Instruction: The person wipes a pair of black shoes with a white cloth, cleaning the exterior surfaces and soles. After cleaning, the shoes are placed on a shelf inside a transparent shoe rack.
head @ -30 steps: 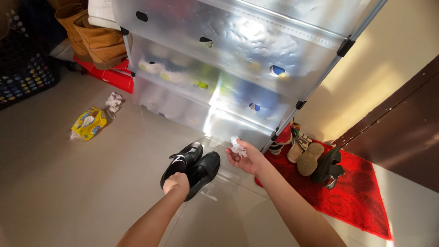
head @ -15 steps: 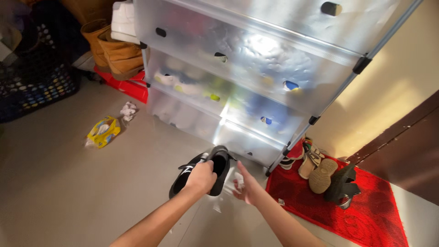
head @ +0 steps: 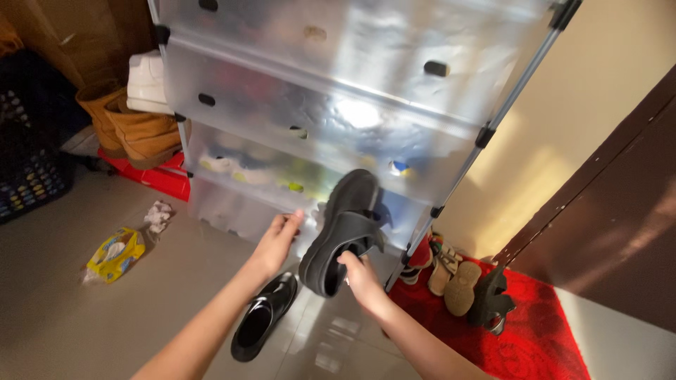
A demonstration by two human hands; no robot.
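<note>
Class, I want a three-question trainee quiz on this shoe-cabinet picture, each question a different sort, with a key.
1. True or false: both black shoes are lifted off the floor.
2. Which hand has fingers at the opening of the raised black shoe? A) left B) right
3. Fill in: the sandals lie on a ____ mat.

Key
1. False: the second black shoe lies on the tiled floor.
2. B: the right hand; the left hand is open beside the shoe.
3. red

A yellow wipes pack (head: 113,253) is lying on the floor near a crumpled tissue (head: 158,214). Tan boots (head: 137,130) are standing by the frosted shoe rack (head: 338,91). Sandals (head: 454,281) are sitting on a red mat (head: 542,338).
</note>
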